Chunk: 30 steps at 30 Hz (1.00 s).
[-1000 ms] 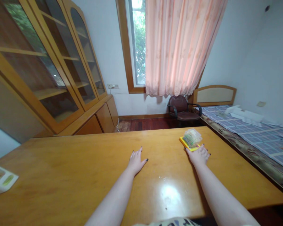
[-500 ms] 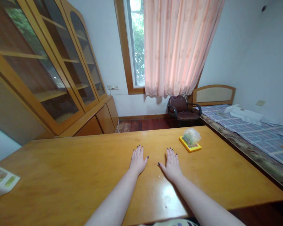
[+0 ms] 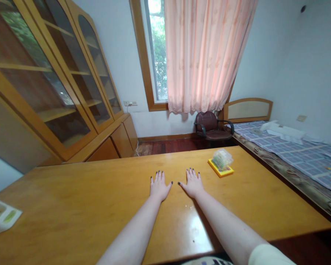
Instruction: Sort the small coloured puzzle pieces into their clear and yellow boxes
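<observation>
My left hand [image 3: 159,187] lies palm down on the wooden table [image 3: 79,198], its dark-nailed fingers spread. Just to its right, my right hand [image 3: 192,185] rests flat in the same way, fingers apart, with the two thumbs pointing toward each other across a small gap. Neither hand holds anything. Beyond my right hand, near the far right of the table, sits a yellow flat box [image 3: 225,172]. On top of it is a clear plastic container [image 3: 222,158] with greenish contents that I cannot make out.
A white box with green patches [image 3: 4,216] stands at the table's left edge. Glass-door cabinets [image 3: 79,106] line the left wall. Behind the table are a brown armchair [image 3: 211,125] and a pink curtain [image 3: 206,55]. A bed [image 3: 287,147] runs along the right side.
My right hand has moved left, closer to my left hand, and now lies flat. My left hand's fingers have spread wider. The view has shifted slightly.
</observation>
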### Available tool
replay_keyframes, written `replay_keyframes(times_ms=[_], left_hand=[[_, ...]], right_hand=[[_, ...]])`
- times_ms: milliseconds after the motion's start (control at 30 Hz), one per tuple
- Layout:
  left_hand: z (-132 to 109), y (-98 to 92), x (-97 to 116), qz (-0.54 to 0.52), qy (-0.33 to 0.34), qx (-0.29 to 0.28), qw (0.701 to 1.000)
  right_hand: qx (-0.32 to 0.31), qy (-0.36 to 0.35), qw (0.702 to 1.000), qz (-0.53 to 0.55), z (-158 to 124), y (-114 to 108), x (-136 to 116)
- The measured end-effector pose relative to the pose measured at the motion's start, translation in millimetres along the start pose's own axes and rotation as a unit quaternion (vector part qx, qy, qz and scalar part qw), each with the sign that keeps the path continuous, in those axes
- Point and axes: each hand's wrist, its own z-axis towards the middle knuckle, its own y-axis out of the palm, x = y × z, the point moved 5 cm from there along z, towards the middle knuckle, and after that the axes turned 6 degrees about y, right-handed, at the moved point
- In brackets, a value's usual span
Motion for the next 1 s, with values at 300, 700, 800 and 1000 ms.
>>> replay_keyframes(times_ms=[300,700,800,1000], left_hand=[[-0.7,-0.6,0.6,0.000,0.000,0.002,1.000],[-1.1,-1.8,1.3,-0.005,0.000,0.006,1.000],[-1.0,-1.4,0.8,-0.009,0.000,0.012,1.000],[-1.3,-2.3,0.7,-0.011,-0.001,0.011,1.000]], right_hand=[[0.013,-0.001,1.000,-0.001,1.5,2.7,2.4],[0.007,0.005,1.000,-0.002,-0.3,-0.8,1.2],[0.010,0.005,1.000,0.003,0.2,-0.1,1.7],[0.013,0.001,1.000,0.011,1.3,0.6,2.7]])
